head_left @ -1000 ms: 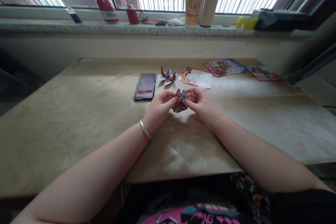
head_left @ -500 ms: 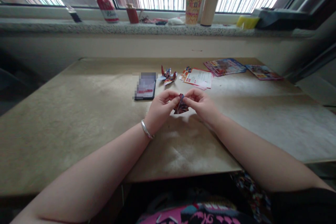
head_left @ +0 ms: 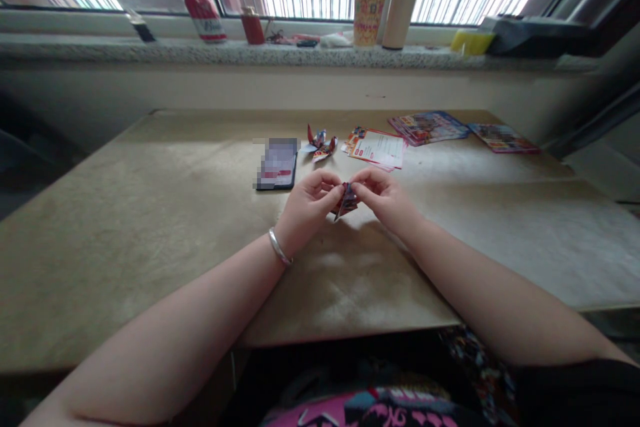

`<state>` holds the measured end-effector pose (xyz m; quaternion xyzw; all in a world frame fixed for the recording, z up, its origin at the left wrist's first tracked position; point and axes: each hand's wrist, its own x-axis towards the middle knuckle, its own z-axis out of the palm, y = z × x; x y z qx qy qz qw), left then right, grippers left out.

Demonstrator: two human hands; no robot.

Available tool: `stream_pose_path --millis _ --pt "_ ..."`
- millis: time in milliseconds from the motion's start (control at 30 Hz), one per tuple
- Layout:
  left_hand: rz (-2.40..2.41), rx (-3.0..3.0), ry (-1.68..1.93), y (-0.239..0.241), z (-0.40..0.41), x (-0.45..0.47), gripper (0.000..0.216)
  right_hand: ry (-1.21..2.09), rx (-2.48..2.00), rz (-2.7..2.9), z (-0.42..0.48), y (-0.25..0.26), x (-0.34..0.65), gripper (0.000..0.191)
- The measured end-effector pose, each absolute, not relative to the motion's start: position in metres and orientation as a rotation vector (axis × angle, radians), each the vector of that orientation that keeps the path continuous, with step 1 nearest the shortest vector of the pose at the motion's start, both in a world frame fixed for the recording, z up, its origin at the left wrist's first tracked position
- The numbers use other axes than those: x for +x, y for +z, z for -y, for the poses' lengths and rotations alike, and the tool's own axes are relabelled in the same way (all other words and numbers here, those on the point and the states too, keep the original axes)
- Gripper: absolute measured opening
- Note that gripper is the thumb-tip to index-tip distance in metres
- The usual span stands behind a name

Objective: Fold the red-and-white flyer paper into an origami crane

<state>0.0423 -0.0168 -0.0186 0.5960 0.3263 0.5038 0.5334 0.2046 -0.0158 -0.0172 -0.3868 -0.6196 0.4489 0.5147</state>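
A small folded piece of printed paper (head_left: 345,204), dark red and blue, is held just above the table between my two hands. My left hand (head_left: 316,199), with a silver bangle on its wrist, pinches the paper's left side between thumb and fingers. On the other side, my right hand (head_left: 383,197) grips the upper right part with thumb and forefinger. Parts of the paper are hidden behind the fingertips. Beyond the hands lies a folded paper figure (head_left: 321,144) with pointed red tips. A phone (head_left: 278,163) rests flat to the left of it.
Printed sheets (head_left: 380,149) lie beyond my right hand, with a stack of colourful cards (head_left: 429,127) and another card pile (head_left: 503,138) further right. Along the windowsill (head_left: 300,57) stand a red can (head_left: 205,17), a red bottle (head_left: 253,27) and a patterned cup (head_left: 369,13).
The folded paper has turned and bent between my fingers, and its lower edge now shows a narrow point. My right fingers have shifted slightly; everything else stays put.
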Motion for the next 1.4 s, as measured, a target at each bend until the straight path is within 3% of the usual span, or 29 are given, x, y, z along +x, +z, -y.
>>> stream_pose_path --millis 400,1233,1400 --pt "-0.956 1.766 1.317 -0.017 0.022 0.041 0.012 0.861 -0.990 1.651 0.023 -0.017 0.205 0.008" --pt "-1.094 2.732 1.407 -0.010 0.019 0.033 0.012 0.388 -0.945 1.903 0.029 -0.011 0.209 0.005" --pt "-1.015 2.513 1.393 -0.013 0.016 0.034 0.010 0.439 -0.983 1.842 0.026 -0.013 0.209 0.004"
